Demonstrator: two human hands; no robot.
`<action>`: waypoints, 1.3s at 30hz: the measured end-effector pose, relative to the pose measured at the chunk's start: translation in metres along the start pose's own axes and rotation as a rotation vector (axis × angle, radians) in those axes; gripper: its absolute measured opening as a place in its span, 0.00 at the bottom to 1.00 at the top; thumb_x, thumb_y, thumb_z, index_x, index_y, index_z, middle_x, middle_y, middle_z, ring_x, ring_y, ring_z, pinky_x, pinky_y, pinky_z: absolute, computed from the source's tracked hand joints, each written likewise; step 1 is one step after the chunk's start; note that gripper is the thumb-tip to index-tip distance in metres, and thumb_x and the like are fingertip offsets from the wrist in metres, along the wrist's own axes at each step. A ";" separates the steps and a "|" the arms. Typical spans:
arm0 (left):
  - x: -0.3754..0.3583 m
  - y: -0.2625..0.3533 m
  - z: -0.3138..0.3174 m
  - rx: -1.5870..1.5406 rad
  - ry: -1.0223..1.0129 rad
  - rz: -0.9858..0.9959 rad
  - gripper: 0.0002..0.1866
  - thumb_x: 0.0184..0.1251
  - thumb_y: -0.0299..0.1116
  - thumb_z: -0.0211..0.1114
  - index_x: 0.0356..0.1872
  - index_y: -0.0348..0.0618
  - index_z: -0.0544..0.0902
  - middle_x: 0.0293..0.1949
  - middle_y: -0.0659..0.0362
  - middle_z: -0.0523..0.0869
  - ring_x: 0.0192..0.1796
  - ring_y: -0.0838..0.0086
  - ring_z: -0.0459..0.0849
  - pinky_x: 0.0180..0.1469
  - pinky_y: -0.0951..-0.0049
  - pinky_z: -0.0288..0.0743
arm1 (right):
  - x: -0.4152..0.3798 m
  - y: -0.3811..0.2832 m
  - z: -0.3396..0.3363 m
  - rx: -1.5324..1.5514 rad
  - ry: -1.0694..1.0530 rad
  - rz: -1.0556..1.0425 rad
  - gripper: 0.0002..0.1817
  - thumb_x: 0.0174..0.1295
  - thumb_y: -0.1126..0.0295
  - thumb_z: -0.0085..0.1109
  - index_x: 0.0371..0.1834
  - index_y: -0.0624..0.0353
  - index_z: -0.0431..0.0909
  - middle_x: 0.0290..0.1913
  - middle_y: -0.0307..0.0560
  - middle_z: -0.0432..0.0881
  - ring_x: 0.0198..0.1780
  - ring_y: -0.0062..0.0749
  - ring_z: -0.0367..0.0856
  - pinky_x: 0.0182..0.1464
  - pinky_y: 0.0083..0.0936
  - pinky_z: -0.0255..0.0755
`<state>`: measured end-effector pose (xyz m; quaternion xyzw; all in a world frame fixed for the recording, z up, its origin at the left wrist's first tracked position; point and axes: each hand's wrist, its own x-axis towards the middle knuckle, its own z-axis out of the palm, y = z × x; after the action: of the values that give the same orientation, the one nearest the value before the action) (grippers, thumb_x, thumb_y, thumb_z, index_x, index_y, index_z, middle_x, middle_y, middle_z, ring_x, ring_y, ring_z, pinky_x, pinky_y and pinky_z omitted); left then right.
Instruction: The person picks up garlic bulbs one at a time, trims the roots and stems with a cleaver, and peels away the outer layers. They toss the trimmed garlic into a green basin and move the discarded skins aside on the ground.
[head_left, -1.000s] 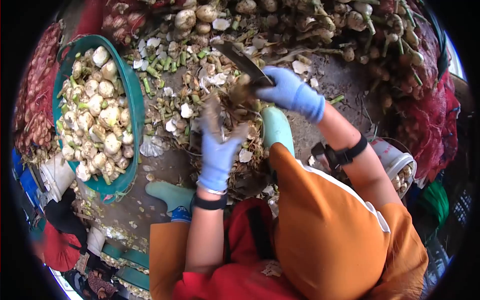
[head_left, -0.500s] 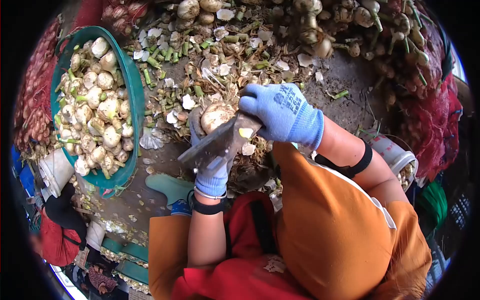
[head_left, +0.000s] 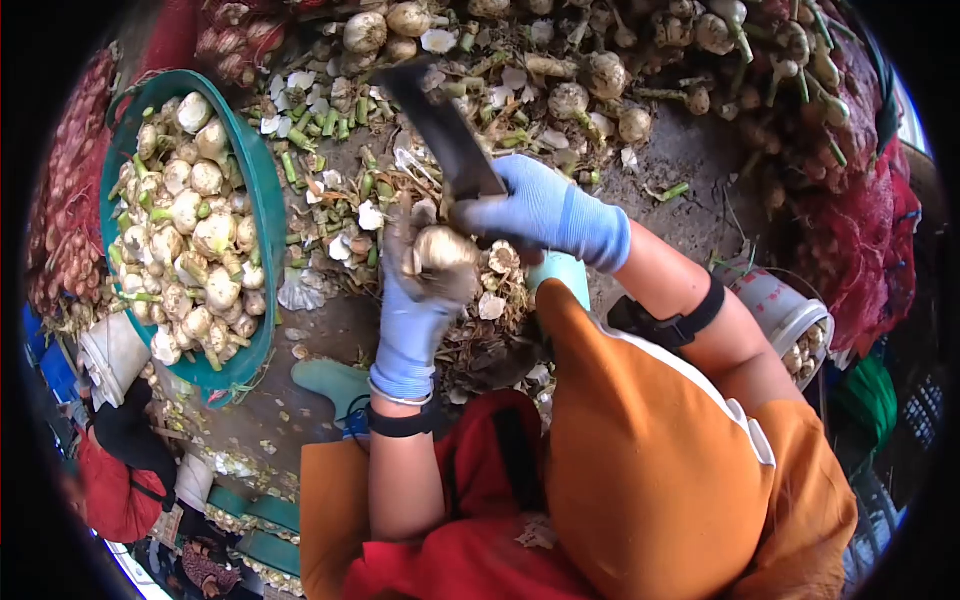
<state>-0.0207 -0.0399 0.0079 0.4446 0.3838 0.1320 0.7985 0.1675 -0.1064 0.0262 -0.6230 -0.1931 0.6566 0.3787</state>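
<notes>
My left hand (head_left: 407,315), in a blue work glove with a dark, dirty palm, is closed around a whitish garlic bulb (head_left: 443,248). The fingers are partly smeared by motion. Right beside it, my right hand (head_left: 535,207), gloved the same way, grips a knife (head_left: 440,128) with a broad dark blade. The blade points up and to the left, above the trimmings and apart from the bulb; its handle is hidden in the fist. Below the hands lies a heap of dry husks and roots (head_left: 490,335).
A green basin (head_left: 262,190) full of trimmed bulbs stands at left. Cut stalks and peels (head_left: 330,115) litter the ground ahead, with untrimmed garlic (head_left: 715,35) piled at upper right. A white bucket (head_left: 790,310) is by my right arm. Another person (head_left: 115,480) is at lower left.
The knife has swung up and away from the bulb; its blade now points up-left instead of down-left across it. My left hand has turned the bulb and sits slightly further left.
</notes>
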 end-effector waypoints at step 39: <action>-0.019 0.023 0.004 -0.058 -0.042 -0.119 0.25 0.71 0.57 0.55 0.58 0.51 0.75 0.53 0.57 0.81 0.55 0.65 0.80 0.57 0.61 0.76 | 0.034 0.029 -0.014 -1.110 0.347 -0.320 0.13 0.55 0.61 0.64 0.41 0.53 0.81 0.38 0.50 0.83 0.39 0.47 0.85 0.40 0.39 0.80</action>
<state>-0.0269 -0.0394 0.0374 0.4005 0.3889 0.0860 0.8252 0.1755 -0.1027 -0.0193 -0.7888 -0.5337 0.2815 0.1170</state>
